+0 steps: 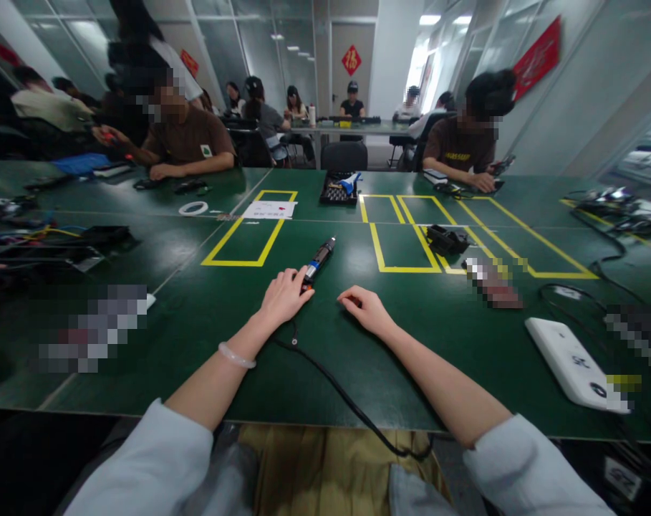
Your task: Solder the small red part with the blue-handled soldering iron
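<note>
My left hand [286, 295] rests palm down on the table, its fingers closed over the rear end of an electric screwdriver [319, 259]. The screwdriver is dark with a blue band, and its tip points away from me to the upper right. Something orange shows by its rear end, partly hidden under my fingers. A black cable [339, 390] runs from near my left wrist across the table and over the front edge. To the right, apart from the tool, my right hand [369, 309] lies on its side with fingers loosely curled; nothing shows in it.
Yellow tape outlines [233, 264] mark the green table [314, 380]. A black tray [338, 193] with a blue item stands ahead. Right lie a black part [446, 241] and a white device [566, 362]; left, a tape roll [193, 208] and wired parts [107, 236]. Two people sit opposite.
</note>
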Action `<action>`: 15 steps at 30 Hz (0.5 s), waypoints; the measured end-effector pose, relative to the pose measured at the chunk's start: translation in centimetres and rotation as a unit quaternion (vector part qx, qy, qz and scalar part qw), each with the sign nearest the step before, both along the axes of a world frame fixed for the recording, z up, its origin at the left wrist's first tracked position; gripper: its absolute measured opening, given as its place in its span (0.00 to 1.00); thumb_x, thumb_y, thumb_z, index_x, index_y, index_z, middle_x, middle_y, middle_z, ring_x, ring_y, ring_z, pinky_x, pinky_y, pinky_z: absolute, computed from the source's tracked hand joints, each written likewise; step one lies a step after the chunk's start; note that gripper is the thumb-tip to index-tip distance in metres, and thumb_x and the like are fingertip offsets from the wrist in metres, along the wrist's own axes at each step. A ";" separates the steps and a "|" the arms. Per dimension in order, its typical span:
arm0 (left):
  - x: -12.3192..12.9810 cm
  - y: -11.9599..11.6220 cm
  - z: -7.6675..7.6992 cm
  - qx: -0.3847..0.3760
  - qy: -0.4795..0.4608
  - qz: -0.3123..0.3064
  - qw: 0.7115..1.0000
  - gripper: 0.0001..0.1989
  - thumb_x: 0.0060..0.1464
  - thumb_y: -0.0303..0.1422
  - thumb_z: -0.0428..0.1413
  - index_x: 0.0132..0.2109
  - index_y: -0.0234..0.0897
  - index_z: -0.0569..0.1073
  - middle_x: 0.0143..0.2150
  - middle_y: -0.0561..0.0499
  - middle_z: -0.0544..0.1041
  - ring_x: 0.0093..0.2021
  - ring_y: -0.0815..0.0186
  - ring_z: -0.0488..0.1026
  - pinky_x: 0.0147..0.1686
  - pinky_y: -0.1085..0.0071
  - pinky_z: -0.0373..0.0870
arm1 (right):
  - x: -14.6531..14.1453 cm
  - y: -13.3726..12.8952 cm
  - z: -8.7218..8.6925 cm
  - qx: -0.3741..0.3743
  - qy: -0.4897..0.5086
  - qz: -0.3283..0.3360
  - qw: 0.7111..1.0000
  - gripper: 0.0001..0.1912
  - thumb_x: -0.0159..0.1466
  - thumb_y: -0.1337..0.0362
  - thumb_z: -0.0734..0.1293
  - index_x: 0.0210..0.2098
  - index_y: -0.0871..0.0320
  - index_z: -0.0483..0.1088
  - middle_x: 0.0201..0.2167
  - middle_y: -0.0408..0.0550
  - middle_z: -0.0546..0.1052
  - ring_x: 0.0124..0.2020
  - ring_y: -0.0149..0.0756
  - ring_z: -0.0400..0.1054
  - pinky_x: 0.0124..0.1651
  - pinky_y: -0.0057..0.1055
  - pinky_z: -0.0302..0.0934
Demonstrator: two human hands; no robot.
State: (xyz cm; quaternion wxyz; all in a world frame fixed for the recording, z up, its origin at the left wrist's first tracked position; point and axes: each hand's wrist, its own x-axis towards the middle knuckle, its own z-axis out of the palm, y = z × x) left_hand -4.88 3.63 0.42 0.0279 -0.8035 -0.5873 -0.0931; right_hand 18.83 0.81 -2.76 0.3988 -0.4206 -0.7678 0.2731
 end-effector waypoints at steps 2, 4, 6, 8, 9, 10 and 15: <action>-2.2 1.2 -0.1 -0.008 0.009 0.036 0.999 0.32 0.61 0.48 0.46 0.67 0.39 0.56 0.56 0.38 0.66 0.52 0.49 0.65 0.48 0.58 0.64 | 0.0 0.0 -0.1 -0.002 0.001 0.001 1.000 0.08 0.65 0.64 0.63 0.37 0.57 0.74 0.33 0.46 0.76 0.30 0.31 0.66 0.36 0.28 0.60; -4.8 2.4 -0.1 -0.016 0.019 0.074 0.997 0.32 0.61 0.49 0.45 0.67 0.38 0.56 0.57 0.37 0.65 0.54 0.48 0.65 0.49 0.56 0.64 | 0.0 0.0 -0.1 -0.004 0.001 0.001 1.000 0.08 0.65 0.65 0.63 0.37 0.57 0.74 0.33 0.46 0.76 0.30 0.31 0.66 0.36 0.29 0.60; -7.4 3.4 -0.2 -0.027 0.022 0.114 0.993 0.33 0.60 0.49 0.45 0.67 0.38 0.57 0.58 0.36 0.64 0.55 0.46 0.64 0.50 0.55 0.64 | 0.0 0.0 0.0 -0.008 -0.002 0.001 1.000 0.08 0.65 0.65 0.63 0.37 0.57 0.74 0.33 0.46 0.76 0.30 0.31 0.66 0.37 0.29 0.60; -9.9 4.0 -0.1 -0.038 0.017 0.156 0.987 0.33 0.60 0.49 0.45 0.67 0.38 0.57 0.59 0.35 0.64 0.56 0.44 0.63 0.51 0.53 0.64 | 0.0 0.0 0.1 -0.010 -0.004 0.002 1.000 0.08 0.65 0.65 0.63 0.37 0.58 0.74 0.33 0.46 0.76 0.30 0.31 0.66 0.37 0.29 0.60; -11.1 4.2 0.0 -0.040 0.014 0.176 0.983 0.33 0.59 0.49 0.45 0.66 0.39 0.58 0.59 0.34 0.63 0.56 0.43 0.63 0.50 0.52 0.64 | 0.0 -0.1 0.2 -0.011 -0.005 0.002 1.000 0.08 0.65 0.65 0.63 0.37 0.58 0.74 0.33 0.46 0.76 0.30 0.31 0.66 0.37 0.29 0.60; -12.1 4.3 0.2 -0.040 0.011 0.196 0.980 0.32 0.59 0.50 0.45 0.66 0.39 0.58 0.60 0.34 0.63 0.56 0.42 0.63 0.50 0.51 0.64 | 0.0 -0.1 0.3 -0.012 -0.006 0.001 1.000 0.08 0.65 0.65 0.63 0.37 0.58 0.74 0.33 0.46 0.76 0.30 0.31 0.66 0.37 0.29 0.60; -16.2 4.0 0.7 -0.035 0.000 0.281 0.959 0.32 0.59 0.50 0.45 0.64 0.37 0.60 0.59 0.32 0.63 0.56 0.41 0.64 0.49 0.50 0.63 | -0.1 -0.2 0.6 -0.017 -0.008 0.000 1.000 0.07 0.64 0.66 0.63 0.36 0.58 0.74 0.32 0.46 0.76 0.30 0.31 0.65 0.36 0.28 0.59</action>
